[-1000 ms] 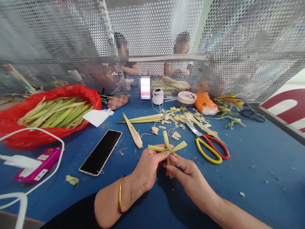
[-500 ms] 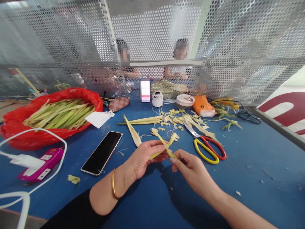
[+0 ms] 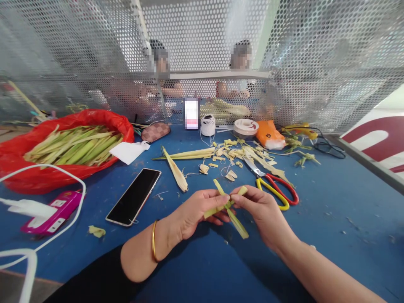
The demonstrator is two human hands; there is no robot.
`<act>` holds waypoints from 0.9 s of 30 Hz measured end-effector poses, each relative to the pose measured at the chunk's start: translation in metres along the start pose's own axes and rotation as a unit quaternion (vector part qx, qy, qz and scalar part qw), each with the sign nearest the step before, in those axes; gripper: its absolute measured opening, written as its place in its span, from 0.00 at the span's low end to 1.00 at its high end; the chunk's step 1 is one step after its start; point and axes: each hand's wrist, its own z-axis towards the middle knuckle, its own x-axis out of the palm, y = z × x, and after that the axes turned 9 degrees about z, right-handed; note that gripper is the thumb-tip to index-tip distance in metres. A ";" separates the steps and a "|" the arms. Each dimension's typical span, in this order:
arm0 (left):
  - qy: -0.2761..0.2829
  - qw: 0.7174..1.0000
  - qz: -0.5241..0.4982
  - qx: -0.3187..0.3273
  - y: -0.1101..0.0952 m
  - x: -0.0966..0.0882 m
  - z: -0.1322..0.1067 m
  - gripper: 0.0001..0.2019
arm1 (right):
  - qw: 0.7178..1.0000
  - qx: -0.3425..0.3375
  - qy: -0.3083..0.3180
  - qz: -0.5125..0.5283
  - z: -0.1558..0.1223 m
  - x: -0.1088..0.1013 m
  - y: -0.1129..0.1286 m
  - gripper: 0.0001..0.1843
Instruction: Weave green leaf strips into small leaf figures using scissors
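Both my hands meet low over the blue table (image 3: 331, 227), pinching one small piece of crossed yellow-green leaf strips (image 3: 227, 206). My left hand (image 3: 196, 212), a gold bangle on its wrist, grips the strips from the left with fingers closed. My right hand (image 3: 264, 212) pinches the crossing from the right, thumb and forefinger closed on it. One strip end hangs down toward me, another sticks up behind my fingers. Scissors with red and yellow handles (image 3: 277, 191) lie just beyond my right hand.
A red bag of green leaf strips (image 3: 67, 147) stands at the left. A dark phone (image 3: 134, 195), a pink power strip (image 3: 52, 212) with white cable, leaf scraps (image 3: 233, 158), a thread spool (image 3: 208, 125), a tape roll (image 3: 245, 127) lie about. People sit behind the perforated screen (image 3: 202, 50).
The leaf piece has been turned in my fingers. My right hand has come up from below and right to pinch its crossing; a strip end now points down toward me.
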 end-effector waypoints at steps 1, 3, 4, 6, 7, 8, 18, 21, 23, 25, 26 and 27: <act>0.002 1.000 0.002 -0.003 0.000 -0.001 0.000 0.16 | 1.000 -0.002 0.002 -0.004 0.000 0.000 0.000 0.10; 0.022 1.000 -0.001 -0.011 -0.001 -0.005 0.001 0.17 | 1.000 -0.004 0.004 -0.010 0.000 0.000 0.001 0.10; 0.038 0.999 -0.007 -0.015 -0.002 -0.007 0.001 0.18 | 1.000 -0.004 0.002 -0.012 0.000 0.000 0.001 0.10; 0.057 0.998 -0.018 -0.023 -0.003 -0.009 0.001 0.21 | 1.000 -0.006 -0.002 -0.014 0.001 0.000 0.002 0.10; 0.054 0.998 -0.017 -0.028 -0.004 -0.009 0.001 0.21 | 1.000 -0.007 -0.001 -0.015 0.001 0.000 0.002 0.10; 0.043 0.998 -0.010 -0.033 -0.004 -0.009 0.001 0.21 | 1.000 -0.009 0.002 -0.015 0.001 0.000 0.003 0.10; -0.057 0.998 0.031 0.001 0.007 0.013 0.003 0.09 | 1.000 -0.016 -0.012 -0.021 0.001 0.000 -0.006 0.07; -0.055 0.998 0.024 -0.006 0.009 0.016 0.002 0.09 | 0.999 -0.018 -0.022 -0.023 0.001 0.001 -0.006 0.08; -0.042 0.999 0.010 -0.016 0.009 0.018 0.001 0.11 | 0.999 -0.015 -0.014 -0.031 0.001 0.002 -0.005 0.09; -0.026 1.000 -0.002 -0.018 0.010 0.018 0.000 0.15 | 0.999 -0.011 -0.005 -0.033 0.000 0.003 -0.003 0.10; -0.017 1.000 -0.003 -0.018 0.010 0.018 -0.001 0.16 | 1.000 -0.008 -0.003 -0.030 0.000 0.003 -0.003 0.10; -0.011 1.000 0.000 -0.017 0.010 0.018 -0.001 0.16 | 1.000 -0.005 -0.001 -0.026 -0.001 0.002 -0.002 0.10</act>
